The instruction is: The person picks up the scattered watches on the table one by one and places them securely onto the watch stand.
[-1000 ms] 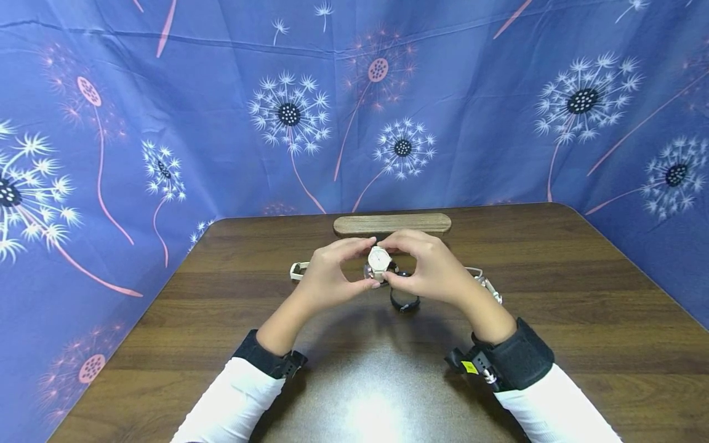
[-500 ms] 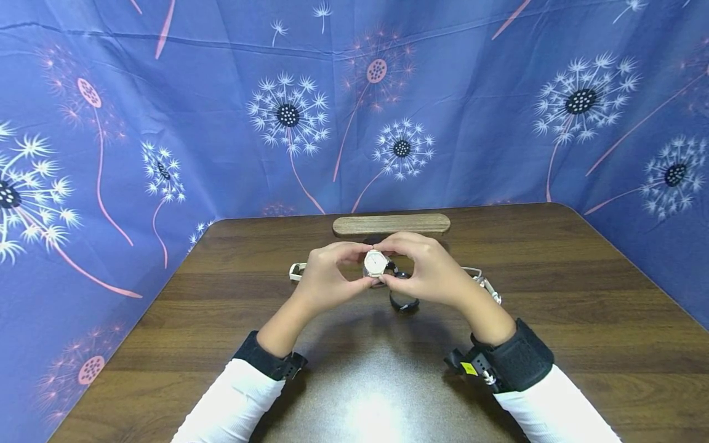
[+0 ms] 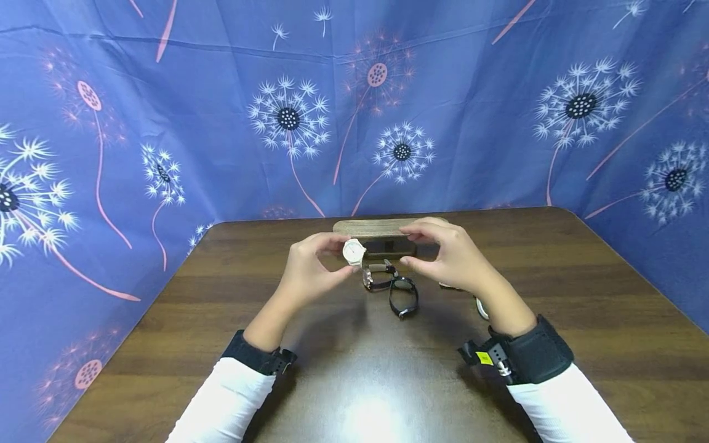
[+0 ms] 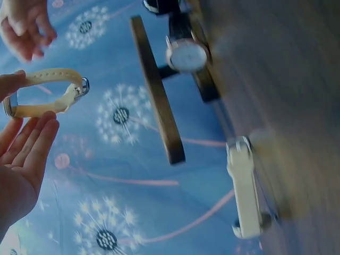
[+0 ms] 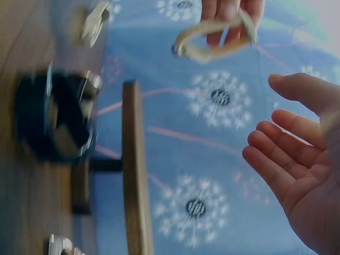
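A white watch with a round white dial is pinched between the thumb and fingers of my left hand, above the table. The left wrist view shows its pale strap buckled into a loop. To the right, my right hand is apart from the watch, thumb and fingers spread around empty air. In the right wrist view that hand holds nothing. Below and between the hands, a dark-strapped watch and a black watch lie side by side on the table.
A wooden stand with a rounded top bar is at the table's back. Another white-strapped watch lies on the table in the left wrist view. Beside my right forearm, part of a pale watch shows. A patterned blue cloth hangs behind.
My right hand has let go of the white watch and moved right. My left hand has carried the watch slightly left and up. The dark watches and the stand's lower part are now more visible.
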The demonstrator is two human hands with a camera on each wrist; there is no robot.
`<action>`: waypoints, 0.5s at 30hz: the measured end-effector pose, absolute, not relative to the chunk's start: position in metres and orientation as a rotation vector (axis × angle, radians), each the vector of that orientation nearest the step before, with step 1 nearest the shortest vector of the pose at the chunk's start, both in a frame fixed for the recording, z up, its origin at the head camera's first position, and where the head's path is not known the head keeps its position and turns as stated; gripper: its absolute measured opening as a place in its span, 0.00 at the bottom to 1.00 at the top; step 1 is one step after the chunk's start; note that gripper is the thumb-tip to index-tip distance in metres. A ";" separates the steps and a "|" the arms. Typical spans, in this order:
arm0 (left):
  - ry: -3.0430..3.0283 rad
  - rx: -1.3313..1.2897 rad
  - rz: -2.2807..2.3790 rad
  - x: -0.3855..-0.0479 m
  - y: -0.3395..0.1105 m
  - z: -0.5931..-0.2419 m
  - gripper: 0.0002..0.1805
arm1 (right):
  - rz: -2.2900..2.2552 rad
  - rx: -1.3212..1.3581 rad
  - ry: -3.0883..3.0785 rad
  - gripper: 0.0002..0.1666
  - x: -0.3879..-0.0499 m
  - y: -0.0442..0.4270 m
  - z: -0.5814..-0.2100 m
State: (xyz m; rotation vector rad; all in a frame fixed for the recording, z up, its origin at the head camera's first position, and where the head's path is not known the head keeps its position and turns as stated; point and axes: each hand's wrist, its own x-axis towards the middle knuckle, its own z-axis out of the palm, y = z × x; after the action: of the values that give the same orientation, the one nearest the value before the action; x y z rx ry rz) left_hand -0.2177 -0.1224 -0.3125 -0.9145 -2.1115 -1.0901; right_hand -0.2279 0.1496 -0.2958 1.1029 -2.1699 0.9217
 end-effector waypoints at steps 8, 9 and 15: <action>-2.226 -0.758 -1.102 -0.236 -0.150 -0.306 0.24 | 0.908 0.955 -2.324 0.22 -0.256 0.177 -0.298; -2.232 -0.754 -1.109 -0.240 -0.153 -0.306 0.24 | 0.895 0.933 -2.349 0.21 -0.259 0.180 -0.298; -2.288 -0.722 -1.157 -0.260 -0.166 -0.308 0.22 | 0.795 0.839 -2.467 0.20 -0.283 0.199 -0.298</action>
State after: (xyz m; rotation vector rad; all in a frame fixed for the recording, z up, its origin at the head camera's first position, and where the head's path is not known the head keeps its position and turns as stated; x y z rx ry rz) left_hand -0.2600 -0.1658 -0.3077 -0.7219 -2.2884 -1.1567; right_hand -0.2827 0.1986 -0.2978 0.8387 -2.4674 0.7949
